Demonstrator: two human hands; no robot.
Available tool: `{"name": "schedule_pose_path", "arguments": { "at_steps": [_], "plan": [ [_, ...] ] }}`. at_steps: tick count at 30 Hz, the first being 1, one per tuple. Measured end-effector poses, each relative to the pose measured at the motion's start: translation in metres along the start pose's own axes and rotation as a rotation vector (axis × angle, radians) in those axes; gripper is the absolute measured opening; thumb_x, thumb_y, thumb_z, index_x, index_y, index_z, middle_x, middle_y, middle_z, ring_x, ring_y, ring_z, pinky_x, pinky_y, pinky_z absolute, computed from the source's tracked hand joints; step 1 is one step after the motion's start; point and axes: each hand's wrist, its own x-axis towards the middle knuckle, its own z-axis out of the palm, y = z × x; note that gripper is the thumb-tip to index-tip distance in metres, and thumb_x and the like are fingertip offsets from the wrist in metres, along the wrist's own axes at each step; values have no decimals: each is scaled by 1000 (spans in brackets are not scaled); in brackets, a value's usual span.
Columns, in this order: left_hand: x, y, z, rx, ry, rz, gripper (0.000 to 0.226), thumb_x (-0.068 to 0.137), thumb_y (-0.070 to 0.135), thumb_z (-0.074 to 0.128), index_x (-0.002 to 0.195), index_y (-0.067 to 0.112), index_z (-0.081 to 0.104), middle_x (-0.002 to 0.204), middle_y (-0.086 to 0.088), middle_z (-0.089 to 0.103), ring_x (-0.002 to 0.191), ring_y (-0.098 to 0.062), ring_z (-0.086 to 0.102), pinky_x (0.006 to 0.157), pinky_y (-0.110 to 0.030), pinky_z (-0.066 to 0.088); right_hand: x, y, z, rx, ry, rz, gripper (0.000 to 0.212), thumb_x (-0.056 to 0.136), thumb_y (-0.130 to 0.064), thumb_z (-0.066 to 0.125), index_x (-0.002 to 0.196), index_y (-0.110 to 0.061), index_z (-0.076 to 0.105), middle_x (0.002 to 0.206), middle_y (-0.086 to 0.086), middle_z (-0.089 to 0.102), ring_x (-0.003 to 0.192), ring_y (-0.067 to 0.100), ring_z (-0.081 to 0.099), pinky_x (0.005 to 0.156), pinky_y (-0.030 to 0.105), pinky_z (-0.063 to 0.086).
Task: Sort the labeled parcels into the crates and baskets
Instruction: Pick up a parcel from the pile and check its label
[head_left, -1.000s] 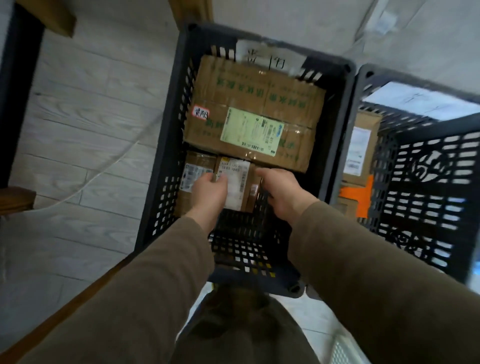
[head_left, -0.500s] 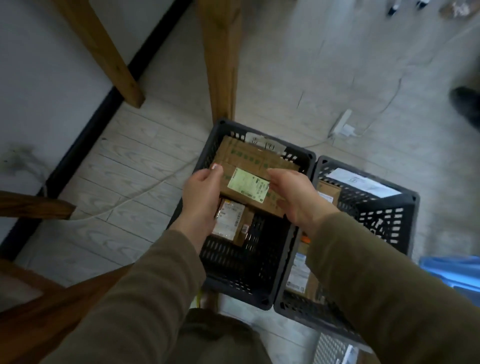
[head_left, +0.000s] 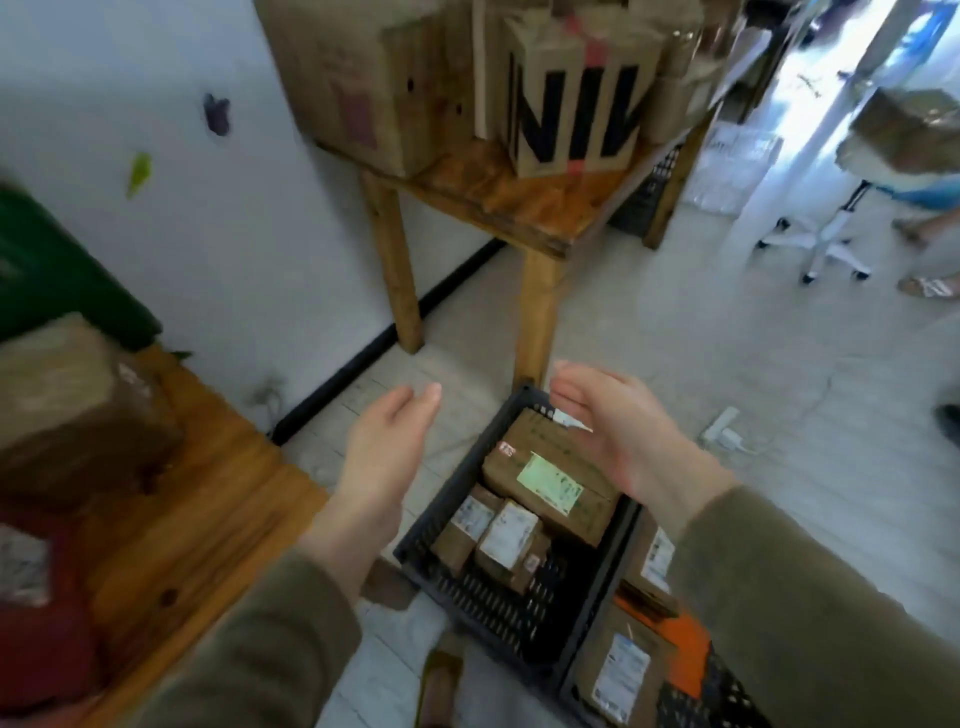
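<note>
A black slatted crate (head_left: 457, 501) stands on the floor below me. Inside it lie a large brown parcel with a green label (head_left: 553, 480) and two small labeled parcels (head_left: 506, 538) at its near side. A second crate (head_left: 691, 691) to the right holds more labeled parcels, one with orange tape. My left hand (head_left: 387, 452) and my right hand (head_left: 610, 431) hover above the first crate, fingers straight and relaxed, palms facing each other, holding nothing.
A wooden table (head_left: 524, 202) ahead carries several cardboard boxes. At my left is a wooden bench (head_left: 202, 499) with a brown parcel (head_left: 72, 410) on it. A power strip (head_left: 724, 428) lies on the floor at right; a person's feet show far right.
Both hands let go of the small parcel in the crate and rose away from it, empty. My view lifted from the crate toward the table and room.
</note>
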Motion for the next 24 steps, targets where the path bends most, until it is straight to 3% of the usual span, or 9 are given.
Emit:
{"name": "schedule_pose_path", "arguments": {
  "at_steps": [2, 4, 8, 11, 14, 17, 24],
  "plan": [
    [-24, 20, -25, -15, 48, 35, 57, 94, 36, 52, 144, 12, 38, 146, -2, 41, 133, -15, 38, 105, -27, 28, -26, -17, 19, -11, -58, -35, 49, 88, -30, 64, 129, -8, 50, 128, 5, 58, 120, 18, 53, 112, 42, 31],
    [-49, 39, -52, -26, 114, 80, 56, 93, 36, 54, 142, 13, 40, 145, -2, 43, 132, -15, 40, 103, -26, 28, -54, -33, 39, -34, -135, -69, 44, 92, -29, 59, 130, -10, 47, 130, 3, 54, 124, 18, 50, 113, 41, 28],
    [-99, 68, -108, -78, 191, 94, 58, 92, 38, 55, 143, 14, 40, 143, -2, 45, 130, -17, 41, 107, -31, 30, -107, -58, 79, -106, -258, -112, 15, 93, -29, 57, 104, -20, 53, 122, 0, 54, 118, 16, 50, 105, 35, 30],
    [-140, 88, -156, -108, 287, 116, 56, 92, 40, 54, 142, 18, 42, 140, 0, 46, 125, -16, 44, 104, -30, 32, -148, -73, 117, -145, -360, -144, 38, 93, -30, 57, 128, -17, 48, 127, 0, 54, 121, 16, 50, 111, 37, 29],
    [-177, 101, -200, -131, 351, 155, 55, 92, 38, 54, 142, 16, 42, 140, -1, 47, 119, -12, 45, 98, -26, 33, -184, -87, 156, -184, -456, -190, 47, 93, -31, 57, 135, -14, 45, 133, 1, 54, 120, 15, 52, 111, 38, 30],
    [-206, 105, -241, -151, 388, 173, 57, 92, 39, 53, 143, 16, 39, 141, -1, 47, 126, -17, 46, 104, -30, 36, -212, -95, 196, -188, -530, -229, 55, 93, -29, 55, 142, -10, 37, 137, 6, 50, 125, 17, 49, 114, 40, 26],
    [-263, 93, -355, -171, 547, 227, 58, 92, 38, 55, 143, 16, 39, 144, 3, 44, 118, -6, 42, 93, -20, 32, -283, -82, 303, -246, -710, -282, 47, 93, -30, 55, 135, -12, 44, 136, 5, 52, 119, 14, 51, 109, 37, 28]
  ]
}}
